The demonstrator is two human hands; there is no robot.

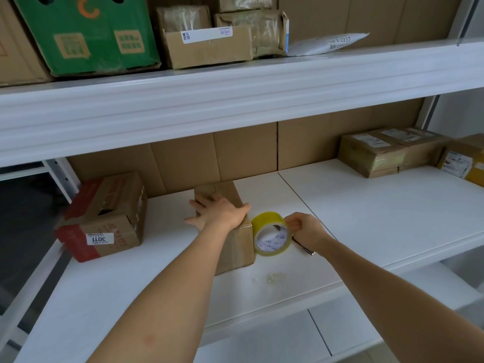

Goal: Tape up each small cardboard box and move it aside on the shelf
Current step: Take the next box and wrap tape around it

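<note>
A small plain cardboard box stands on the white shelf board, its long side running away from the camera toward the cardboard sheets that line the back of the bay. The left hand lies flat on the box's top near the front edge, palm down, fingers straight and spread, the thumb pointing right along the top and the fingertips reaching over the left edge; the forearm comes in low from the lower left, stretched nearly straight. Just beside the box's right front corner, touching or almost touching it, is a roll of yellowish clear tape, held upright on edge with its open core facing the camera. The right hand grips the roll from the right, its fingers curled together at the roll's upper right rim where they seem to pinch the tape; the fingertips themselves are blurred. A thin dark metal-looking object pokes out below this hand, too small to tell what it is. The right forearm enters from the lower right. On the shelf in front of the box lie crumpled scraps of clear tape. To the left, well apart from the box, sits a red-and-brown carton with a label reading 3011. Far right on the same shelf rest taped parcels. The shelf above carries a green carton, brown boxes and a white mailer.
</note>
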